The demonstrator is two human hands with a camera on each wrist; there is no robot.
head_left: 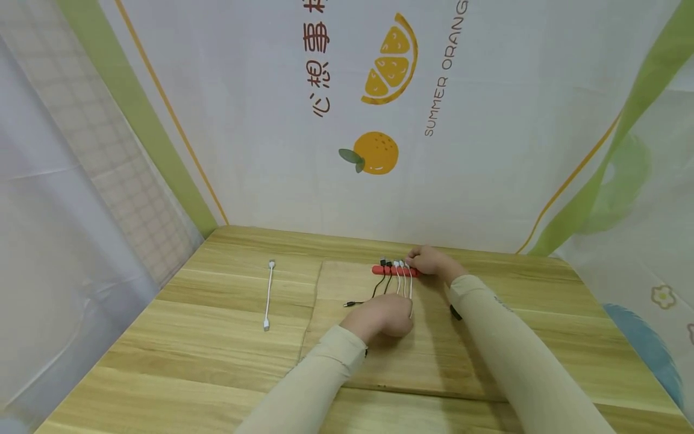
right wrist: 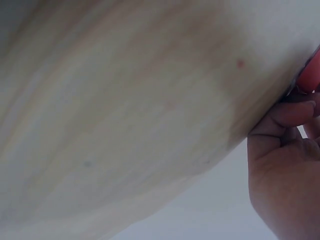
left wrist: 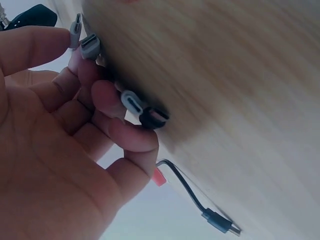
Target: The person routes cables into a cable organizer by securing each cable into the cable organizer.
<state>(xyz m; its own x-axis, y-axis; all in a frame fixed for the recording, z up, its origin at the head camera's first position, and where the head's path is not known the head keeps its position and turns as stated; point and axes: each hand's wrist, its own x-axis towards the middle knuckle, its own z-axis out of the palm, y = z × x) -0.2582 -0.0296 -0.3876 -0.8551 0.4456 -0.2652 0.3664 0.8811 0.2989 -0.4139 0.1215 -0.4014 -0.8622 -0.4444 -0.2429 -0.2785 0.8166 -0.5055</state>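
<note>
A red cable holder strip (head_left: 378, 270) lies near the back of the wooden board, with several black and white charging cables (head_left: 399, 280) running across it. My right hand (head_left: 431, 260) pinches the plug end of the rightmost white cable at the strip's right end; its fingertips are partly hidden in the right wrist view, close against the red strip (right wrist: 311, 75). Nearer the front, my left hand (head_left: 387, 314) holds the loose ends of cables. In the left wrist view, its thumb and fingers surround a slim white connector (left wrist: 75, 31), a wider one (left wrist: 90, 46) and a black connector (left wrist: 154, 118).
One black cable end (head_left: 355, 304) sticks out left of my left hand. A short white cable (head_left: 268, 295) lies apart on the table at the left. The thin wooden board (head_left: 423, 361) rests on the table (head_left: 217, 361), and a printed curtain (head_left: 271, 150) hangs behind.
</note>
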